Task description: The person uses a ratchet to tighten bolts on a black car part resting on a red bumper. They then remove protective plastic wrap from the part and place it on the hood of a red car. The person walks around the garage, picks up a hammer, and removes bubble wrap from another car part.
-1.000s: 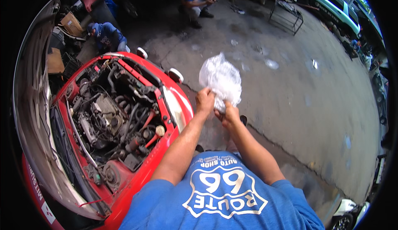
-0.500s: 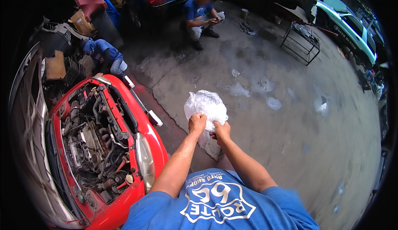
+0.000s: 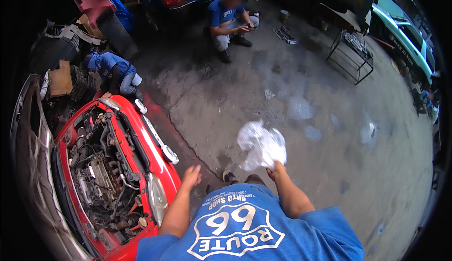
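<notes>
My right hand (image 3: 277, 168) grips the lower edge of a crumpled, whitish see-through sheet that looks like bubble wrap (image 3: 262, 144). The sheet spreads loosely above the concrete floor in front of me. Apart from it, my left hand (image 3: 191, 176) is raised near the red car's headlight (image 3: 158, 196). Nothing is in that hand, and its fingers are loosely bent and partly apart.
On the left stands a red car with its engine bay (image 3: 101, 176) exposed and hood (image 3: 35, 134) raised. One person (image 3: 115, 72) crouches by its far corner. Another person (image 3: 228, 21) squats ahead, near tools (image 3: 285, 35) and a metal stand (image 3: 351, 54).
My left hand has let go of the bubble wrap and moved down and left. With the sheet in it, my right hand has shifted right and lower; the sheet has opened out.
</notes>
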Demonstrator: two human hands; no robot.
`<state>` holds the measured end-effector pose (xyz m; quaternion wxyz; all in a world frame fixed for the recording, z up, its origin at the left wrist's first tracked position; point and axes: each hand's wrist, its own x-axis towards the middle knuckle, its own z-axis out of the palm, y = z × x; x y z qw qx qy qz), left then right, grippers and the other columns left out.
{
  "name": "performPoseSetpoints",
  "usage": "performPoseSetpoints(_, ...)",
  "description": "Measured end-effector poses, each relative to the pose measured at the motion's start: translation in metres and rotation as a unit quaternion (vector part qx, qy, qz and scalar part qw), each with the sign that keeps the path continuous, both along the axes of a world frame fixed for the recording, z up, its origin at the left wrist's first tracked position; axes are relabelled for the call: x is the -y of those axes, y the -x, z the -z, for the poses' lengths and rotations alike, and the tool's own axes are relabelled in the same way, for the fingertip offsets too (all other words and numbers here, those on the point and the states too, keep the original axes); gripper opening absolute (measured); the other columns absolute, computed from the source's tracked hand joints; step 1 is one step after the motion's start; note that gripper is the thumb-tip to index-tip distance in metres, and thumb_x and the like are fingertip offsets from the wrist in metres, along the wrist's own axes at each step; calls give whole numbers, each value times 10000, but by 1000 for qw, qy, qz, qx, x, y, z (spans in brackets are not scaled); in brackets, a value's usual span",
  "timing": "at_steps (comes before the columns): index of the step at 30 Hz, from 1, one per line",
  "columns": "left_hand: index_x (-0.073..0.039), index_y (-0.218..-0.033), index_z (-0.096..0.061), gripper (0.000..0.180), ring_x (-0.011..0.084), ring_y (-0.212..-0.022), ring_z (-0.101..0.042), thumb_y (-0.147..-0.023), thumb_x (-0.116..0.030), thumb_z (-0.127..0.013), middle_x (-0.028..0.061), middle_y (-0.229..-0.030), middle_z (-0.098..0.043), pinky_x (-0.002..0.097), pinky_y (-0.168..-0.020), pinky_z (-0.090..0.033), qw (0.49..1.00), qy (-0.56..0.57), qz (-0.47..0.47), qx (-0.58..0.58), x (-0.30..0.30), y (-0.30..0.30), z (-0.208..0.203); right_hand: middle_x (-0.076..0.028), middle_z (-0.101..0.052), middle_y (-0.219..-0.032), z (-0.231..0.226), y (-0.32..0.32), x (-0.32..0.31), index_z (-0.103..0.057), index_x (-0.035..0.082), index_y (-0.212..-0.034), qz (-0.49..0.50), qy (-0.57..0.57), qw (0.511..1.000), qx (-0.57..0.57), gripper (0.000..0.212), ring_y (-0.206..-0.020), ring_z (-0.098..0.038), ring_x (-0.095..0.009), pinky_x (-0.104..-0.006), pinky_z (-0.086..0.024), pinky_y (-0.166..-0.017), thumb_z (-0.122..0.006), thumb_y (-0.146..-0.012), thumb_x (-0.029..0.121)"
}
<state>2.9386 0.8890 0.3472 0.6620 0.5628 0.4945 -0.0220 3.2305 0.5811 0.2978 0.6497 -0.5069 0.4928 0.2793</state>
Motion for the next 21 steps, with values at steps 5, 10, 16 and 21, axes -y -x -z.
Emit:
performPoseSetpoints(5, 2, -904, -659, 318, 275, -496, -616, -924, -308, -593, 137, -646, -633, 434, -451, -462, 931, -22, -67, -359, 32, 161, 46, -155, -556, -1308, 57, -34, 90, -557, 69, -1299, 84, 106, 983, -125, 519, -1150, -584, -383, -523, -607, -745, -734, -815, 131)
performPoseSetpoints(10, -42, -893, -650, 209, 249, -549, -609, -920, -242, -595, 128, -707, -626, 406, -471, -462, 862, 131, -401, -280, 110, 200, 27, -153, -564, -1300, 66, -116, 51, -540, 94, -1326, 30, 135, 984, -111, 516, -1192, -556, -372, -534, -593, -776, -706, -844, 172)
performPoseSetpoints(16, -36, -910, -631, 218, 225, -540, -578, -932, -246, -578, 112, -702, -614, 383, -474, -449, 854, 151, -430, -253, 182, 108, 21, -231, -610, -1179, 2, -316, -173, -512, -28, -1309, -214, 124, 950, 191, 508, -905, -685, -381, -478, -607, -619, -655, -886, 215)
performPoseSetpoints(21, -30, -925, -614, 225, 205, -533, -553, -943, -248, -563, 98, -697, -605, 364, -476, -438, 895, 113, -367, -226, 181, 30, 5, -222, -435, -1450, -79, -482, -348, -253, 50, -1511, -269, -112, 929, 229, 943, -1067, -632, -420, -513, -600, -748, -698, -850, 555)
